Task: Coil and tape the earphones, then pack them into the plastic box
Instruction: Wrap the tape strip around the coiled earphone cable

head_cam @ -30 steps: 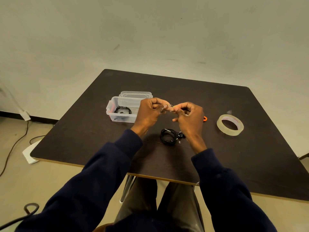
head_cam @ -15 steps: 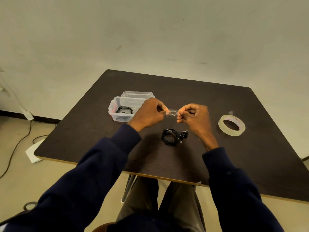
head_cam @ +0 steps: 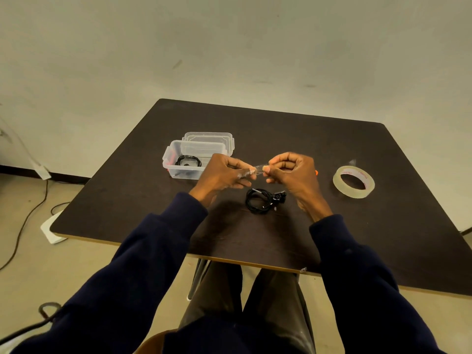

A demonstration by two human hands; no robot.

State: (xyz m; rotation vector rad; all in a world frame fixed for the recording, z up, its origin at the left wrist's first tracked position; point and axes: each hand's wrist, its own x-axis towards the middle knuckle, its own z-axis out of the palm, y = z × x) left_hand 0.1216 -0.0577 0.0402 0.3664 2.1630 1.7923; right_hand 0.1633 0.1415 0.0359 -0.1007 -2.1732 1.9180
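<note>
Worktop (head_cam: 332, 226): dark brown, pale tan edge.
Plastic box (head_cam: 178, 172): clear, red clasp at left end.
Earphones (head_cam: 258, 200): black.
Tape roll (head_cam: 353, 192): milky clear, red lettering on its white core.
Tape strip (head_cam: 260, 167): clear.
My sleeves (head_cam: 143, 264): navy.
My trousers (head_cam: 217, 297): dark olive-brown.

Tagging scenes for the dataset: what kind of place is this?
Likely a bare office or lab room, though it's hard to pin down: one dark table in front of a plain pale wall, with loose cables on the floor.
</note>
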